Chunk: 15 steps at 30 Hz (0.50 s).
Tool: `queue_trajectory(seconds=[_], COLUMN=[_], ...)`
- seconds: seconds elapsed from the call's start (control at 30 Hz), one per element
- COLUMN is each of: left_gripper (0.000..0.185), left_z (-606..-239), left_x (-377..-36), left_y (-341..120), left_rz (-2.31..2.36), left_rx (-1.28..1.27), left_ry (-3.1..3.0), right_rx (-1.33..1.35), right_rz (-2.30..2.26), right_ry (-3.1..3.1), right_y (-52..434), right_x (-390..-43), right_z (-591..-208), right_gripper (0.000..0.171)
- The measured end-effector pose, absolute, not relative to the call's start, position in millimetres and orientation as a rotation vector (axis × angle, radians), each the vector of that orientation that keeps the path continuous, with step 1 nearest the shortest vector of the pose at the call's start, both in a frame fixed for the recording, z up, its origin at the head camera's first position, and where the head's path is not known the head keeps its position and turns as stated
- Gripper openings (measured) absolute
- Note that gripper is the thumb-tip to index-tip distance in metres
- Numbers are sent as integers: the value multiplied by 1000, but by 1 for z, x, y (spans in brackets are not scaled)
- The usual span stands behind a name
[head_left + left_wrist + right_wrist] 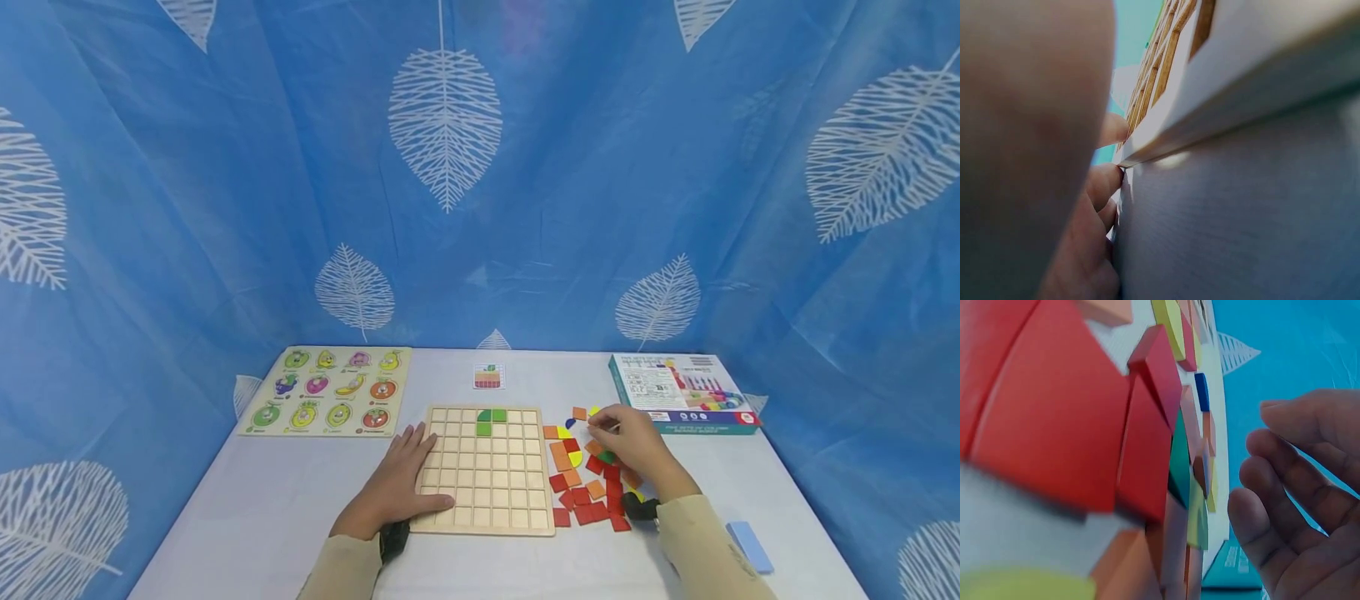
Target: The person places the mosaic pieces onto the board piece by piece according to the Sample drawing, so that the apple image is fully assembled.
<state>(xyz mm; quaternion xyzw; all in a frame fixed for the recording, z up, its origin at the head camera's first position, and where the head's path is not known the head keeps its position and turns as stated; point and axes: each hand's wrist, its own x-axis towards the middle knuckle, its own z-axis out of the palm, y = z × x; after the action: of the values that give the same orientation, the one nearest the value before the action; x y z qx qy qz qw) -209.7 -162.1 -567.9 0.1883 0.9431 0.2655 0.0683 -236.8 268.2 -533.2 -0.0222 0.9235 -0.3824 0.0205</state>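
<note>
A wooden grid board (pixel 491 492) lies on the table, with two green squares (pixel 499 415) and a green rounded piece (pixel 484 415) in its upper cells. My left hand (pixel 393 483) rests along the board's left side, fingers extended and thumb over its lower left cells. Over the far part of a loose heap of red, orange, yellow, green and blue pieces hovers my right hand (pixel 633 442). Its fingers (pixel 1257 512) are loosely bent, and no piece shows between them in the right wrist view. Red pieces (pixel 1054 419) and a small blue piece (pixel 1202 392) lie near it.
A small picture card (pixel 489 377) lies behind the board. At the back left is a fruit puzzle board (pixel 337 407); at the back right, a game box (pixel 686 396). A light blue block (pixel 749 547) lies by my right forearm. Blue leaf-patterned cloth (pixel 555 167) surrounds the table.
</note>
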Motion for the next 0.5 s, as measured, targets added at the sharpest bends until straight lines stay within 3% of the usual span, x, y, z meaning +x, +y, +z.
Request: queue_trajectory(seconds=[0.5], left_gripper=[118], left_z=[-567], left_x=[-210], left_y=[-161], left_rz=[810], left_rx=[555], left_ry=[2833], right_rx=[-106], right_rz=[-1075], right_ry=[2743], right_y=[286], right_x=[-221], right_z=[-535], right_gripper=[17])
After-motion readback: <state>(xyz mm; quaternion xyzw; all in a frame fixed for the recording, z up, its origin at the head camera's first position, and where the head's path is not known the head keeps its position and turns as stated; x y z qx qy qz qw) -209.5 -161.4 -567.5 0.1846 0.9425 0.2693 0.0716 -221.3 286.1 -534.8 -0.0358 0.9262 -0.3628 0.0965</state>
